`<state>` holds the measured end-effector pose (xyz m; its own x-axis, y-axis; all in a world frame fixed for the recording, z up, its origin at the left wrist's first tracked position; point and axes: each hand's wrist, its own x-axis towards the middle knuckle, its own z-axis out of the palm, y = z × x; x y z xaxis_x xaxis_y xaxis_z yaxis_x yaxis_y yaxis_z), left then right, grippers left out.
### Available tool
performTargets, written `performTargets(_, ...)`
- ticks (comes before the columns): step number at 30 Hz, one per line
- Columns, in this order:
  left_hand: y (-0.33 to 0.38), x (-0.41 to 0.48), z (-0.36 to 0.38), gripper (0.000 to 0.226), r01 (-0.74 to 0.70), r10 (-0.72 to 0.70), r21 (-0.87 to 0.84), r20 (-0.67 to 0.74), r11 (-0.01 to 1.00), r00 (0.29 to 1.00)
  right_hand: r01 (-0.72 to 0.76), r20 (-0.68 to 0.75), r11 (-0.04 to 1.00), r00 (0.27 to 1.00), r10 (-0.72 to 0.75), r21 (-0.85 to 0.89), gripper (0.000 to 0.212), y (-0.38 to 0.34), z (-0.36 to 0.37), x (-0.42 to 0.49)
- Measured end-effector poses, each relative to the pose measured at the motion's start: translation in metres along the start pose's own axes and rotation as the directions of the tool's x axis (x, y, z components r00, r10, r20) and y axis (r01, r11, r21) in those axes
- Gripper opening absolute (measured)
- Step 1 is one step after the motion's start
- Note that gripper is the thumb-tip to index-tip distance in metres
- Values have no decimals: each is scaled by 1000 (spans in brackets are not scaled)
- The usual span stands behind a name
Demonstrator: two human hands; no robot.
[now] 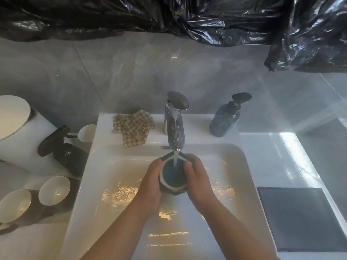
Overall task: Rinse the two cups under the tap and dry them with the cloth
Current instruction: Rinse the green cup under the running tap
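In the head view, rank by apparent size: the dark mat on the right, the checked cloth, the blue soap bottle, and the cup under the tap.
1. Dark mat
2. Checked cloth
3. Blue soap bottle; close to the cloth, unsure
4. Cup, partly hidden by both hands

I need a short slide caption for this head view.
Both hands hold a blue cup under the running tap over the sink.

Over the white sink [97, 166], the left hand [150, 182] and right hand [199, 179] clasp a dark cup [173, 177] from either side, its blue inside facing up. Water from the chrome tap [175, 122] streams into it. A checked cloth [132, 127] lies crumpled on the sink's back ledge, left of the tap.
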<state>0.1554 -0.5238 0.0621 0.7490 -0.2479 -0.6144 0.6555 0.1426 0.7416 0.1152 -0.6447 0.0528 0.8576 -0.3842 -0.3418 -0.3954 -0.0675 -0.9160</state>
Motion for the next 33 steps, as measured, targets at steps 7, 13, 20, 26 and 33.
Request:
performTargets(7, 7, 7, -3, 53, 248, -249, -189, 21, 950, 968, 217, 54, 956, 976, -210, -198, 58, 7, -3, -13)
performTargets(13, 2, -5, 0, 38, -192, 194, 37, -67, 981, 979, -182, 208, 959, 969, 137, 218, 45, -5, -3, -4)
performTargets(20, -4, -8, -1, 47, -167, 167, 81, 8, 983, 986, -226, 94, 912, 974, 206, 342, 42, -16, -6, 4)
performTargets(26, 6, -7, -1, 32, 64, -62, -25, 59, 998, 996, -39, 29, 951, 999, 32, 307, 55, -21, -12, -1)
performTargets(33, 12, -3, -12, 30, -16, 23, 121, -54, 992, 998, 76, -49, 997, 996, -75, 21, 33, -52, -30, -8)
